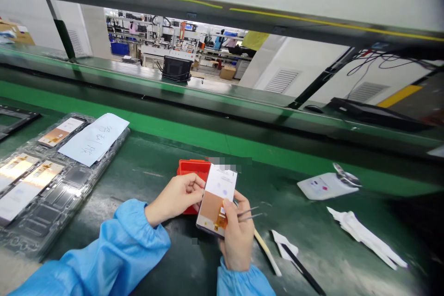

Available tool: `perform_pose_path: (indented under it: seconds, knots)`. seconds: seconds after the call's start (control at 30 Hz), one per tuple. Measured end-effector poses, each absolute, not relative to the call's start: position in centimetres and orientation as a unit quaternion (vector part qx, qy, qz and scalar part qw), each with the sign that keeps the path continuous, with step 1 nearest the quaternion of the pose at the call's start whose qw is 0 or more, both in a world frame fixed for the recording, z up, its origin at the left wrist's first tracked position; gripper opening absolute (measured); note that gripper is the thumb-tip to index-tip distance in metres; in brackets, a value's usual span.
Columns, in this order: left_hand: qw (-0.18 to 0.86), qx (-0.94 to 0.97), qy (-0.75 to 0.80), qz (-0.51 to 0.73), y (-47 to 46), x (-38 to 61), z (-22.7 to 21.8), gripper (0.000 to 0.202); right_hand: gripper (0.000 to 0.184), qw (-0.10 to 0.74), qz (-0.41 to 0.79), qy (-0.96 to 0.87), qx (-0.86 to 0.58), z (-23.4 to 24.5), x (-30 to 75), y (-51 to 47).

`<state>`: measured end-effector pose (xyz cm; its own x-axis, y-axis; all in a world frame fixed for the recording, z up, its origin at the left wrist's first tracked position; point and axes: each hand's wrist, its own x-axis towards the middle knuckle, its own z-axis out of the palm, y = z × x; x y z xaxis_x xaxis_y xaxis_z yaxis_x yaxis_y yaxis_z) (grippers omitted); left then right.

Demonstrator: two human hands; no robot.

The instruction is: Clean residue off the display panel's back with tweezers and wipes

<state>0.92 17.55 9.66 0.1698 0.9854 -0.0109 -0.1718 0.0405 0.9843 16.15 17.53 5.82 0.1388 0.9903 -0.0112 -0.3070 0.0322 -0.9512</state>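
Near the middle of the bench, my right hand [239, 229] holds a phone screen [219, 189] tilted upright, its back towards me. The back is white above and copper-brown below, with an orange flex cable at its lower right under my thumb. A pair of tweezers [250, 213] is also held in that hand, the two tips sticking out to the right. My left hand [178, 196] is closed, with thumb and curled fingers at the screen's left edge; the fingertips are partly hidden. Behind the screen and left hand sits a red plastic box [193, 167], mostly covered.
At left, a clear plastic tray [65, 194] holds several phone screens, under a handwritten paper [97, 138]. To the right lie a cream stick [267, 252], a black pen-like tool [301, 268], crumpled white wipes [364, 236] and a white card [322, 186]. A shelf overhangs the bench.
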Motion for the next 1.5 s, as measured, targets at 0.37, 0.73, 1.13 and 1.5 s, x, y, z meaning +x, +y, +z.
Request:
perform_pose_path:
  seconds: [0.37,0.73,1.13,1.5]
  knots:
    - [0.584,0.487,0.424,0.492,17.7,1.0,9.1,0.036,0.041,0.603,0.551,-0.382,-0.432,5.9,16.0,17.8]
    - [0.596,0.474,0.409,0.503,17.2,1.2,9.6,0.034,0.036,0.578,0.572,-0.41,-0.414,5.8,16.5,18.0]
    - [0.604,0.272,0.503,0.555,5.5,0.5,8.7,0.044,0.035,0.48,0.538,-0.522,-0.456,6.1,23.0,12.8]
    - [0.66,0.18,0.53,0.501,-0.8,2.2,4.4,0.054,0.024,0.402,0.498,-0.539,-0.548,2.2,25.5,1.8]
